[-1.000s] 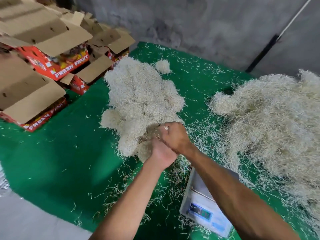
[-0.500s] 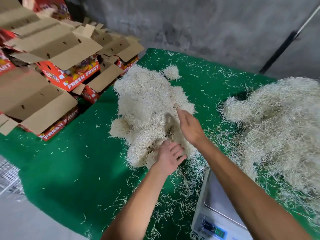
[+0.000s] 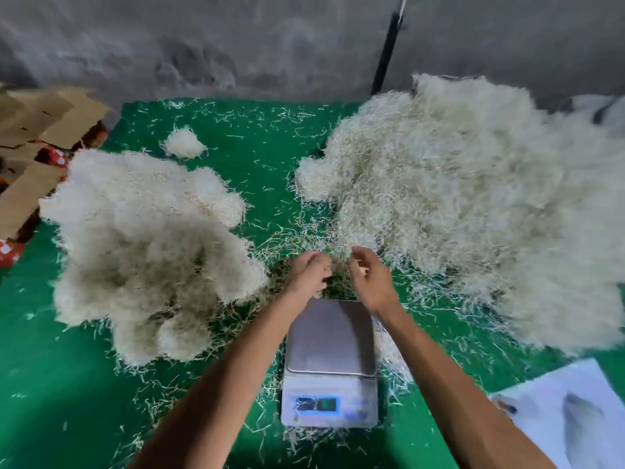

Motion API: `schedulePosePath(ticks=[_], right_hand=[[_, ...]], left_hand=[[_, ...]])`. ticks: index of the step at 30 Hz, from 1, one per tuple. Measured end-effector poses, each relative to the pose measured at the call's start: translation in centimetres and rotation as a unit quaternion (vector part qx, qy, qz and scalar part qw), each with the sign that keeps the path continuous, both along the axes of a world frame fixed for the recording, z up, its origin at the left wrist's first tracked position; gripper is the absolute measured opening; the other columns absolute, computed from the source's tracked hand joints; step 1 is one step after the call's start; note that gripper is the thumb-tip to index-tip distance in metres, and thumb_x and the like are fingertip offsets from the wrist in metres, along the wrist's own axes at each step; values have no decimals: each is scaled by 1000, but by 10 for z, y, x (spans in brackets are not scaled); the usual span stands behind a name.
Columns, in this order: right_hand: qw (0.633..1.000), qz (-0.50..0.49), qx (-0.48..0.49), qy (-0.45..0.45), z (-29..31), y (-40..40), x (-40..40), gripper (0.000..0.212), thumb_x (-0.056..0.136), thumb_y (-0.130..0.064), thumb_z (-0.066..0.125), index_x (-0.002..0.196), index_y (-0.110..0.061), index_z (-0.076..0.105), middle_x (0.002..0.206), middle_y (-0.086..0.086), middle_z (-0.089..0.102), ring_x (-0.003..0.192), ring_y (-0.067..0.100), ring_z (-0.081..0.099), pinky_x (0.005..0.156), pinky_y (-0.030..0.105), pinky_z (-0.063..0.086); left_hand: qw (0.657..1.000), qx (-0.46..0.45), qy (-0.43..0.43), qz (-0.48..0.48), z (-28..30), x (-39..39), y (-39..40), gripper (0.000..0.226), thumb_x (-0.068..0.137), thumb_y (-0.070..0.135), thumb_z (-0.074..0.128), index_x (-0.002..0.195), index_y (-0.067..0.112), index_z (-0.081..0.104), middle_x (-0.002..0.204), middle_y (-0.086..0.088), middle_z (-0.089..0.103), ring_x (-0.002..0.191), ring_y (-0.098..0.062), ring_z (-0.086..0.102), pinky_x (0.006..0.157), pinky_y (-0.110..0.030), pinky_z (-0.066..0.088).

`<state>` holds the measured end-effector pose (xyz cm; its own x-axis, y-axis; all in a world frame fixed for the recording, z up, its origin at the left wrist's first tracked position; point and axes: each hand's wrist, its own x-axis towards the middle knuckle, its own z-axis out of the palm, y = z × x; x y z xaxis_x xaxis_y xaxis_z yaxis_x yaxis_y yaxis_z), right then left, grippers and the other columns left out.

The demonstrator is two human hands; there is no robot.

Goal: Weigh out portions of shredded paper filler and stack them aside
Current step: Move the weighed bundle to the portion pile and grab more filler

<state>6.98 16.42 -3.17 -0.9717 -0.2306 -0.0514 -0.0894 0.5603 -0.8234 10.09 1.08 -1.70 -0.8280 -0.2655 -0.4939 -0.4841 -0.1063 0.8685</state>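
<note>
The big heap of shredded paper filler (image 3: pixel 473 204) lies along the right edge of the green bench (image 3: pixel 263 154), and the stacked portions (image 3: pixel 145 245) sit well apart from it, toward the left edge. Your digital scale (image 3: pixel 330 363) stands at the near edge between them, its steel pan bare. Just beyond the scale's far side, your left hand (image 3: pixel 309 274) and right hand (image 3: pixel 370 280) hover close together over loose strands (image 3: pixel 334 279), fingers loosely curled. Motion blur hides whether either pinches any paper; I cannot tell. Cardboard fruit boxes (image 3: pixel 40 157) crowd the far left corner, and a white sheet (image 3: pixel 571 414) rests at the near right corner.
</note>
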Motion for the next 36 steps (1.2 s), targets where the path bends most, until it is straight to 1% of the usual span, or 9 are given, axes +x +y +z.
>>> schedulePosePath(ticks=[6, 10, 14, 18, 21, 24, 28, 33, 36], right_hand=[[998, 26, 52, -6, -21, 34, -47, 51, 103, -21, 62, 150, -14, 46, 151, 10, 52, 135, 26, 54, 112, 36, 40], [991, 85, 101, -1, -40, 15, -93, 72, 97, -24, 71, 158, -21, 33, 151, 7, 50, 130, 25, 58, 99, 19, 46], [978, 123, 164, -29, -73, -12, -113, 96, 92, -21, 75, 163, -25, 11, 150, 10, 47, 128, 29, 56, 102, 35, 52], [985, 36, 138, -100, -98, -22, -113, 65, 93, 0, 65, 151, -7, 38, 100, 3, 61, 88, 19, 66, 73, 25, 60], [973, 41, 30, -225, -86, -34, -106, 51, 94, -10, 68, 142, -7, 51, 95, 6, 63, 62, 7, 62, 47, 16, 47], [975, 144, -36, -165, -62, -42, -84, 26, 96, -19, 63, 120, -7, 62, 89, 6, 62, 60, 12, 56, 54, 32, 52], [976, 41, -189, -95, -27, -28, -69, 38, 105, -37, 53, 87, -6, 67, 68, 7, 63, 53, 14, 53, 53, 30, 52], [946, -110, -227, -201, 29, -37, -83, 91, 91, -78, 52, 152, -14, 35, 130, 12, 62, 110, 24, 64, 102, 47, 53], [922, -174, -272, -213, 60, -52, -89, 69, 100, -50, 61, 146, -3, 42, 133, 14, 61, 116, 27, 63, 104, 41, 54]], left_hand=[[999, -41, 1, -14, -21, -51, 29, 35, 103, 30, 57, 137, 19, 57, 95, 9, 59, 99, -22, 65, 88, -48, 60], [999, -23, -35, -12, -37, -83, 27, 37, 103, 31, 55, 139, 25, 52, 132, -2, 55, 115, -23, 63, 86, -39, 60], [998, -1, -55, 12, -58, -110, 18, 39, 102, 34, 56, 140, 25, 50, 138, -5, 51, 111, -22, 63, 86, -45, 60], [989, 25, -148, -6, -70, -126, 9, 36, 101, 46, 55, 127, 22, 55, 135, -9, 54, 103, -23, 63, 84, -50, 61], [976, 114, -186, -27, -66, -123, 5, 65, 91, 67, 57, 143, 29, 47, 143, -10, 46, 118, -34, 58, 90, -51, 58], [989, 88, -106, -56, -61, -113, -5, 62, 101, 53, 51, 154, 24, 38, 152, -6, 38, 136, -25, 46, 85, -21, 58], [996, -50, -51, 46, -34, -97, -30, 31, 101, 42, 52, 116, 16, 61, 109, 5, 64, 94, -7, 62, 66, -17, 52], [998, -57, 9, -16, 12, -58, -50, 21, 93, 47, 56, 84, 27, 57, 84, 14, 58, 71, -2, 55, 72, -26, 49], [996, -39, 48, -63, 29, -23, -49, 46, 98, 52, 51, 116, 10, 60, 102, 13, 55, 89, -4, 56, 82, -20, 45]])
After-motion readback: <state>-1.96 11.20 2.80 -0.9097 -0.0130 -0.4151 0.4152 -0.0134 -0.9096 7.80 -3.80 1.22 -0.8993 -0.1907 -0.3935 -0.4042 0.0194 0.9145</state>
